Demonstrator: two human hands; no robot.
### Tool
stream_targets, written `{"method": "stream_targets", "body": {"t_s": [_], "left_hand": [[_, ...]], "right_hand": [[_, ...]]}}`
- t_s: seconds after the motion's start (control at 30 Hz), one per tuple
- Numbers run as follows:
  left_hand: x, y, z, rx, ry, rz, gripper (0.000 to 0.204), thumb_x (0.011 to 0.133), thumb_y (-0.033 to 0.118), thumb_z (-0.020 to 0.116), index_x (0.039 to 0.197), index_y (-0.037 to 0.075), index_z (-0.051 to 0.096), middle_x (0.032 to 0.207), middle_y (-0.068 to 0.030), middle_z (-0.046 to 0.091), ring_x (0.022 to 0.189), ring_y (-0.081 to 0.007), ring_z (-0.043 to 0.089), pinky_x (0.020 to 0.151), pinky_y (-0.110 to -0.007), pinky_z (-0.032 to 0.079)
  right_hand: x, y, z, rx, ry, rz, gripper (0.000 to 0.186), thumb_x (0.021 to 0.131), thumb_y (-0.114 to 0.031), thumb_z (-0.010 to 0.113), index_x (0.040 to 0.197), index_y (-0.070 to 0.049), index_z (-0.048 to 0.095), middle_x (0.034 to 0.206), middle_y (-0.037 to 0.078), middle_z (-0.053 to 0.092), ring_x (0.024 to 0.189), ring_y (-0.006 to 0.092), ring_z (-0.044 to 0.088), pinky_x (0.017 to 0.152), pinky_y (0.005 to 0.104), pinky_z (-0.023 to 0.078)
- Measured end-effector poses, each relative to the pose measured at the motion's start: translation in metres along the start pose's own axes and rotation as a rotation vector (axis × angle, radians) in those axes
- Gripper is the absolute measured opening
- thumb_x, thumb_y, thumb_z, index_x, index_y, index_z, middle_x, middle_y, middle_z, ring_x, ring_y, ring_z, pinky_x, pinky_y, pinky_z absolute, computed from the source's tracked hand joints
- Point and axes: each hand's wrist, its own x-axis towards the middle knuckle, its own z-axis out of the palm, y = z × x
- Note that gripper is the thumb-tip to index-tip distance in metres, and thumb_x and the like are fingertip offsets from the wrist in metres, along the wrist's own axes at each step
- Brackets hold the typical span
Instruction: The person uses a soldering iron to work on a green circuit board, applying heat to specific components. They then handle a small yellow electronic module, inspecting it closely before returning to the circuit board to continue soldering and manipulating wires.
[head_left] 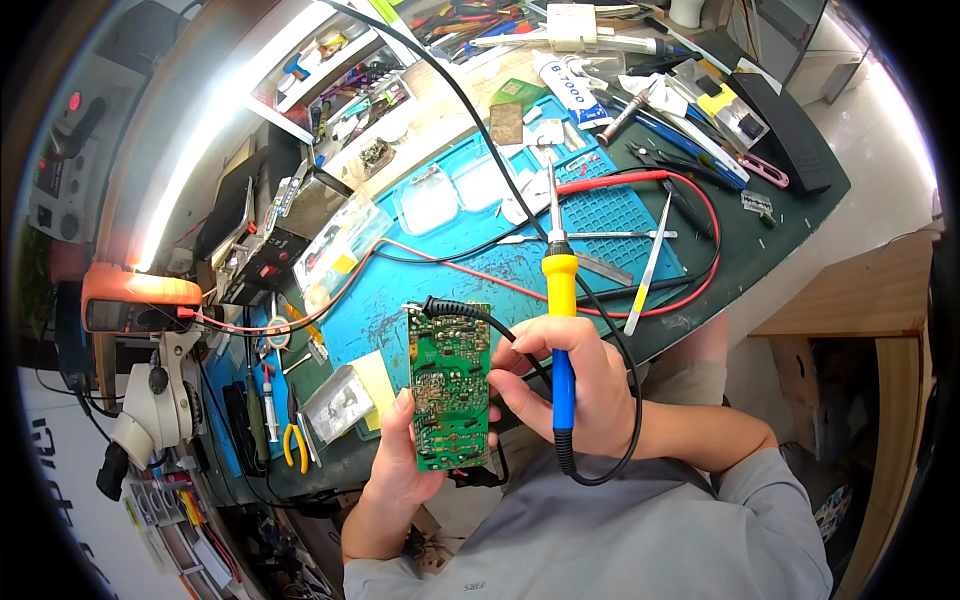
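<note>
My left hand (398,450) grips a green circuit board (450,395) by its lower left side, thumb on the near edge. The board's solder side faces up, packed with small parts. A black cable (465,308) with a ribbed strain relief meets the board's top edge. My right hand (575,375) holds a soldering iron (562,330) with a yellow and blue grip, its metal tip pointing away over the mat. Thumb and forefinger of that hand are bent beside the board's right edge, close to the black cable; whether they pinch it is hard to tell.
Beneath lies a blue work mat (440,280). Red and black test leads loop across it from an orange multimeter (140,300). Tweezers, a white-handled knife (650,265), a glue tube (572,88) and pliers crowd the right. Yellow-handled pliers (294,447) lie at left.
</note>
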Motion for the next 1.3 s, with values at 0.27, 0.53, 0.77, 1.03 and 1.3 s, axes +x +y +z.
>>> {"method": "stream_targets", "body": {"t_s": [0.27, 0.53, 0.77, 1.03, 1.3], "left_hand": [[0.008, 0.001, 0.021, -0.013, 0.043, 0.093, 0.071, 0.097, 0.049, 0.051, 0.147, 0.001, 0.034, 0.141, -0.0204, 0.049, 0.129, -0.0321, 0.051, 0.109, -0.052, 0.042], [0.019, -0.02, 0.02, -0.207, -0.049, 0.449, 0.068, 0.098, 0.033, 0.06, 0.15, 0.002, 0.03, 0.157, -0.0145, 0.033, 0.149, -0.0315, 0.021, 0.119, -0.05, 0.026], [0.011, -0.019, 0.017, -0.041, 0.018, 0.48, 0.07, 0.097, 0.027, 0.062, 0.15, 0.002, 0.025, 0.156, -0.0265, 0.027, 0.142, -0.0375, 0.035, 0.115, -0.053, 0.031], [0.005, -0.014, 0.005, -0.063, 0.109, 0.411, 0.083, 0.086, 0.025, 0.077, 0.149, 0.001, 0.029, 0.151, -0.0195, 0.038, 0.14, -0.0324, 0.039, 0.11, -0.048, 0.042], [0.006, -0.02, 0.003, -0.105, 0.067, 0.467, 0.082, 0.077, 0.017, 0.085, 0.143, 0.002, 0.038, 0.147, -0.0164, 0.044, 0.138, -0.0323, 0.042, 0.11, -0.051, 0.044]], "right_hand": [[-0.006, 0.004, 0.0, -0.01, -0.002, 0.003, 0.043, 0.082, -0.01, 0.078, 0.112, 0.002, 0.049, 0.1, 0.015, 0.068, 0.072, 0.0235, 0.069, 0.065, 0.0312, 0.056], [-0.005, -0.021, -0.003, -0.202, -0.019, -0.185, 0.055, 0.075, -0.041, 0.082, 0.109, -0.011, 0.05, 0.116, 0.015, 0.064, 0.085, 0.0328, 0.064, 0.076, 0.0414, 0.051], [-0.001, -0.009, -0.002, -0.116, -0.091, -0.233, 0.035, 0.077, 0.002, 0.072, 0.104, -0.008, 0.053, 0.095, 0.008, 0.066, 0.076, 0.0281, 0.063, 0.064, 0.0367, 0.05], [-0.021, -0.032, 0.007, -0.278, -0.316, -0.52, 0.027, 0.077, -0.008, 0.066, 0.103, -0.014, 0.066, 0.091, 0.002, 0.067, 0.073, 0.0125, 0.063, 0.057, 0.0238, 0.046], [-0.004, -0.021, -0.023, -0.399, -0.166, -0.355, 0.022, 0.081, -0.016, 0.071, 0.102, -0.012, 0.065, 0.117, 0.01, 0.069, 0.098, 0.0245, 0.066, 0.078, 0.0355, 0.05]]}}
